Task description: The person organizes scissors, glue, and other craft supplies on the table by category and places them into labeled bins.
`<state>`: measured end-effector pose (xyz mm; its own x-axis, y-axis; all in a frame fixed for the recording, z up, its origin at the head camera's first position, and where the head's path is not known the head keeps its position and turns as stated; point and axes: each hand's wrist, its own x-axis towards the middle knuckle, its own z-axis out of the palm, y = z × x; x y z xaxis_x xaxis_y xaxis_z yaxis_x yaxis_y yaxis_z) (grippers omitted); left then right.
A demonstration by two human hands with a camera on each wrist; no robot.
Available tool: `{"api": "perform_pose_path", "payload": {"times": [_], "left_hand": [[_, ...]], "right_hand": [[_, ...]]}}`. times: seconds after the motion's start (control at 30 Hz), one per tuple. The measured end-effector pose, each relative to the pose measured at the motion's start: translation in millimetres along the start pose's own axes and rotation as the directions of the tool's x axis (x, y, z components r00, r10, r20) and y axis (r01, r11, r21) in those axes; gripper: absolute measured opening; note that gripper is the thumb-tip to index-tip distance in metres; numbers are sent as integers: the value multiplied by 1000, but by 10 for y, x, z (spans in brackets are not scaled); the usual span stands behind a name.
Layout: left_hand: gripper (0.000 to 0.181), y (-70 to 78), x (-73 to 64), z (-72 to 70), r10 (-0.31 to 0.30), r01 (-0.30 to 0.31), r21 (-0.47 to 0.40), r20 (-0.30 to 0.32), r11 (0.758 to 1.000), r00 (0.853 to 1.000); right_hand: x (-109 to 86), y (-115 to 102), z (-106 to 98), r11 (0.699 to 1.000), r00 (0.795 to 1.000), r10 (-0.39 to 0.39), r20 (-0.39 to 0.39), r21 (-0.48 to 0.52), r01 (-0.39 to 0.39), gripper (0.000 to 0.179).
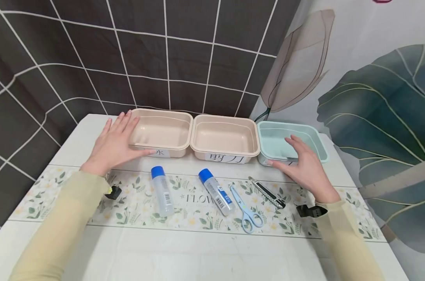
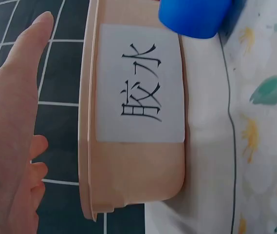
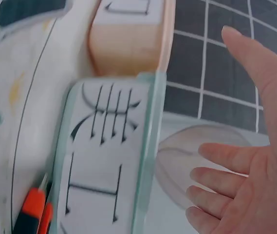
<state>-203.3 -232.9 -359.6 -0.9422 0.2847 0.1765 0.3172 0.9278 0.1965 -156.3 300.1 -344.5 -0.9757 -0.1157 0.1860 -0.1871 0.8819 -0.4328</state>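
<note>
My left hand [image 1: 115,142], fingers spread, is over the left end of a beige box [image 1: 161,150] labelled 胶水 [image 2: 140,83]; contact cannot be told. My right hand [image 1: 305,168] is over the front of a mint-green box [image 1: 319,146], thumb and fingers apart, holding nothing. Between them is a second beige box [image 1: 224,154] labelled 剪刀. In front of the boxes lie a clear glue bottle with blue cap [image 1: 162,193], a second glue bottle [image 1: 217,193], light-blue scissors [image 1: 246,210] and a utility knife [image 1: 267,193].
The boxes stand in a row along the back of a white table [image 1: 198,253] with a floral strip. A dark gridded curtain [image 1: 145,54] hangs behind, and a leaf-patterned one [image 1: 384,117] at right. An orange-and-black object [image 3: 30,209] lies by the mint box.
</note>
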Motion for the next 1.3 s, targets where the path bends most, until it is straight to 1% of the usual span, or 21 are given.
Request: {"api": "perform_pose_path", "payload": {"times": [0.1, 0.2, 0.3, 0.47, 0.53, 0.67, 0.87, 1.03, 1.13, 1.3], "left_hand": [[119, -45, 15, 1, 0, -1, -14, -13, 1000, 1000], [120, -91, 39, 12, -4, 4, -25, -8, 1000, 1000], [122, -142, 69, 20, -14, 14, -31, 11, 999, 1000], [122, -233, 124, 15, -37, 38, -24, 44, 999, 998], [121, -273, 137, 9, -50, 51, -24, 58, 998, 997], [120, -354, 157, 14, -72, 75, -29, 87, 997, 994], [120, -428, 177, 65, -74, 78, -35, 95, 996, 993], [120, -442, 184, 90, -77, 81, -35, 108, 996, 991], [120, -444, 193, 104, -78, 83, -36, 119, 996, 990], [123, -447, 199, 122, -81, 87, -39, 130, 995, 988]], "right_hand": [[-18, -100, 19, 999, 999, -12, -42, 51, 14, 96], [-36, -223, 61, 994, 997, -34, -70, 104, 41, 90], [-48, -348, 112, 987, 995, -66, -68, 141, 75, 86], [-91, -554, 186, 976, 991, -126, -37, 172, 130, 84], [-110, -631, 223, 971, 988, -152, -17, 186, 152, 83], [-148, -766, 314, 963, 982, -184, 41, 209, 171, 83], [-184, -885, 522, 941, 968, -220, 125, 287, 177, 83], [-228, -952, 689, 933, 949, -229, 218, 328, 150, 82], [-258, -990, 779, 930, 937, -220, 271, 348, 117, 81], [-308, -1035, 902, 942, 927, -184, 328, 327, 72, 75]]}}
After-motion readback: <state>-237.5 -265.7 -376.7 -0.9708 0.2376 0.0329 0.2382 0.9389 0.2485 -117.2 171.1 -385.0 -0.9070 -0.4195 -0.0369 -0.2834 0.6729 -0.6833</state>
